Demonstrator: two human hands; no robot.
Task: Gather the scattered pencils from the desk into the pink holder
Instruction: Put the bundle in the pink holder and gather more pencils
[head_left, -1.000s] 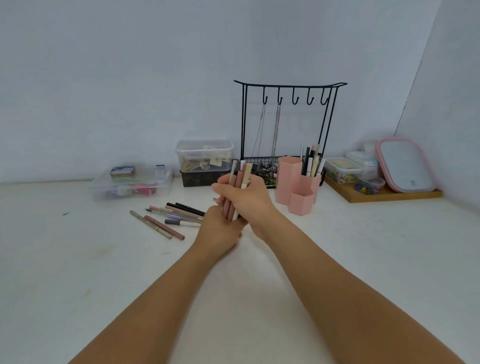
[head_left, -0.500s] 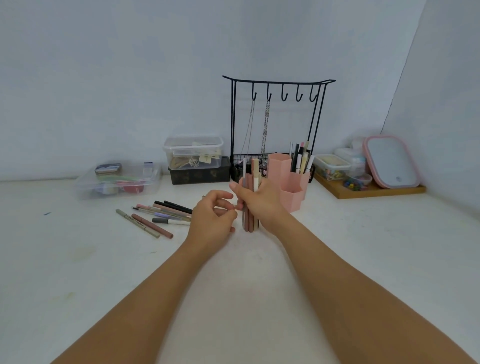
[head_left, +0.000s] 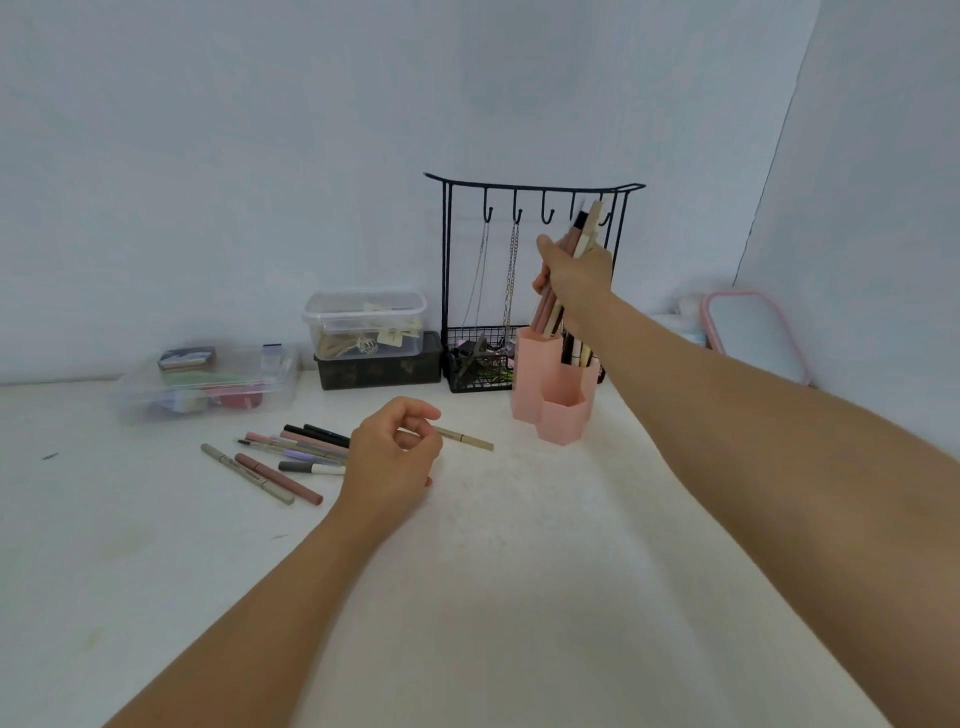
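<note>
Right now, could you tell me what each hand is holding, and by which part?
The right hand grips a bundle of pencils around its middle, above the pink holder. The left hand pinches one beige pencil by its end.

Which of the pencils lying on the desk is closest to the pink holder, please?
The olive-beige pencil that the left hand pinches: it lies alone, pointing toward the pink holder, while the other loose pencils sit clustered farther left.

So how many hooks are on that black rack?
5, in a row under the black rack's top bar: the two leftmost hold chains, the middle one hangs bare, the two rightmost sit partly behind the pencils in the right hand.
</note>
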